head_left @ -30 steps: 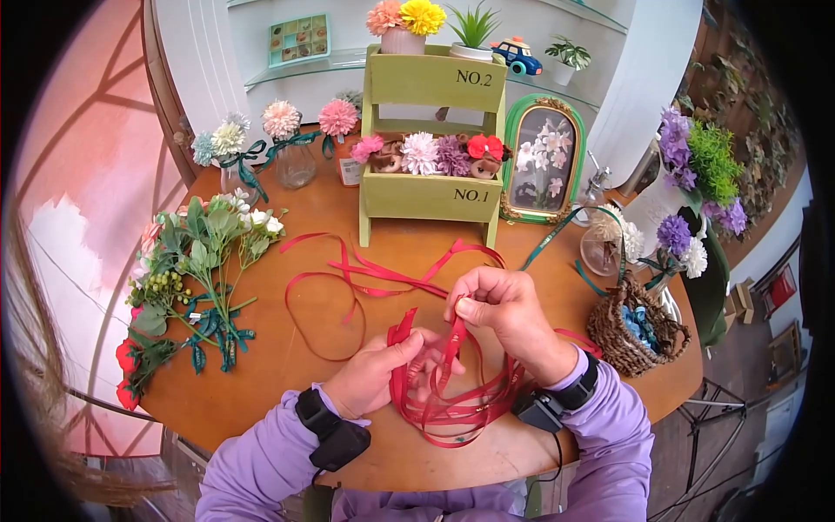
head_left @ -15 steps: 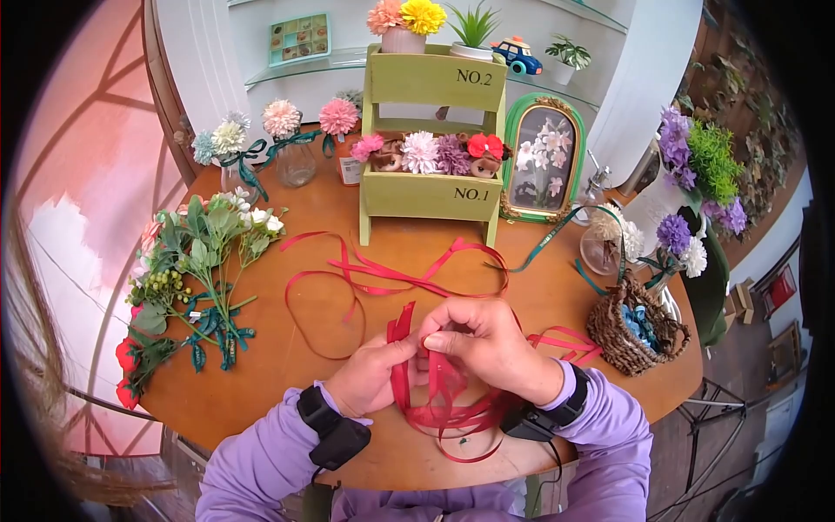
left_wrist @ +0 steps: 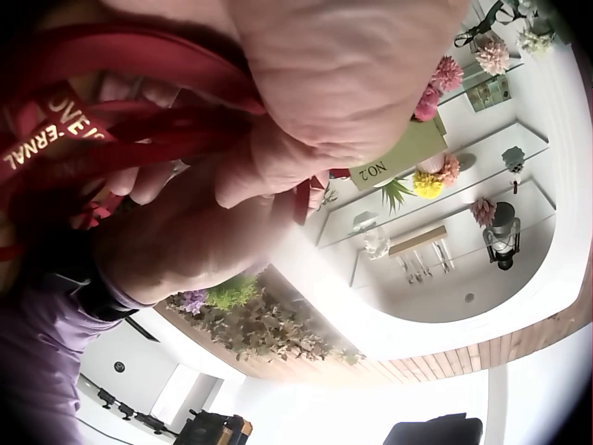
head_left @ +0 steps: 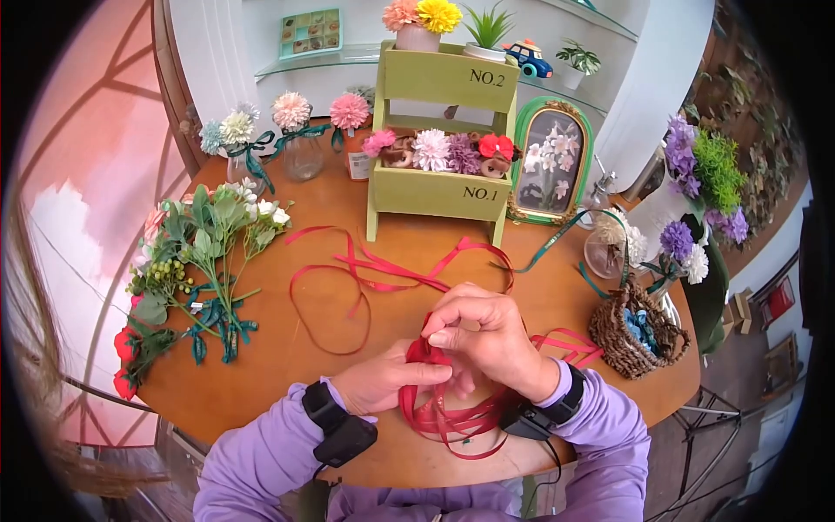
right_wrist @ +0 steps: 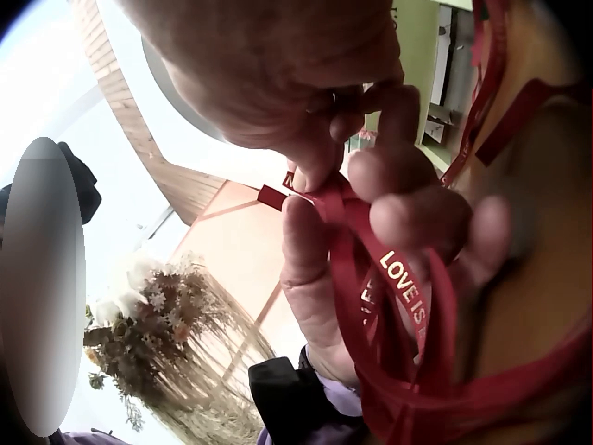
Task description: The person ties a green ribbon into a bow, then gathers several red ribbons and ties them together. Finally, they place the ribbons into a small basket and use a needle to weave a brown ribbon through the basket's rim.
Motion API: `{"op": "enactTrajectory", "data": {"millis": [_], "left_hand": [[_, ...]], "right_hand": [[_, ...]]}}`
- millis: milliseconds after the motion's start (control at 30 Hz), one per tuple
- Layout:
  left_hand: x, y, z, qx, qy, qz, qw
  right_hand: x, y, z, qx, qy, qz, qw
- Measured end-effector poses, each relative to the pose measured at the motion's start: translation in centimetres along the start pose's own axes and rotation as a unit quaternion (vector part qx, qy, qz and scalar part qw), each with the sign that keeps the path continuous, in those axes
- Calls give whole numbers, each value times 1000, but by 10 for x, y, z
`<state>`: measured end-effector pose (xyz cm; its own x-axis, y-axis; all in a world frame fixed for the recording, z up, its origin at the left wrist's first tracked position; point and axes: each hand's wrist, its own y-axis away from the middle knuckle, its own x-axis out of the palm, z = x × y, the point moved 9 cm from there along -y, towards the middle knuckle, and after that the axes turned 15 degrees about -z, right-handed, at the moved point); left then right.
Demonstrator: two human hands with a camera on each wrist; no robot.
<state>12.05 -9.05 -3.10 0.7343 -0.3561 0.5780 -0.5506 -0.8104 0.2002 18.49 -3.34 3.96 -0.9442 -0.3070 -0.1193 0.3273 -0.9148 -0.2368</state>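
A long red ribbon (head_left: 457,424) with gold lettering hangs in loops between my two hands, over the front of the table. My left hand (head_left: 383,379) grips the gathered strands, its thumb lying across them. Right above it, my right hand (head_left: 496,341) pinches the ribbon between thumb and fingertips. In the right wrist view the ribbon (right_wrist: 394,269) passes between the fingers of both hands, and a short cut end sticks out by the thumb. More red ribbon trails across the table beyond the hands, toward the green stand (head_left: 444,191).
Artificial flower stems (head_left: 209,252) tied with dark green ribbon lie at the left. A woven basket (head_left: 635,335) stands at the right, near vases of flowers. The green-framed picture (head_left: 550,161) is beside the stand. Glass vases (head_left: 303,159) line the back left of the table (head_left: 261,383).
My right hand has moved left, up against my left hand. The upright ribbon folds there are now gathered down between the fingers. The head view has shifted slightly.
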Motion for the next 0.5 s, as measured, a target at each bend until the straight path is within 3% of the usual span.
{"op": "enactTrajectory", "data": {"millis": [133,167,233,367,433,467,500], "left_hand": [[-1,1,3,-7,-5,-21,1000],[0,-1,5,-7,33,0,999],[1,-1,5,-7,72,22,997],[-5,1,-17,60,90,-12,994],[-17,5,-41,145,142,-128,971],[-20,1,-47,188,117,-58,973],[-19,3,-47,191,115,-57,973]], "right_hand": [[6,2,7,-78,38,24,996],[7,2,7,-78,38,24,996],[5,3,-4,-1,-5,15,1000],[-5,-3,-3,4,-32,-52,998],[-2,-6,-20,10,-47,-34,998],[3,-3,-21,44,-136,-33,989],[3,-2,-21,41,-136,-32,989]]}}
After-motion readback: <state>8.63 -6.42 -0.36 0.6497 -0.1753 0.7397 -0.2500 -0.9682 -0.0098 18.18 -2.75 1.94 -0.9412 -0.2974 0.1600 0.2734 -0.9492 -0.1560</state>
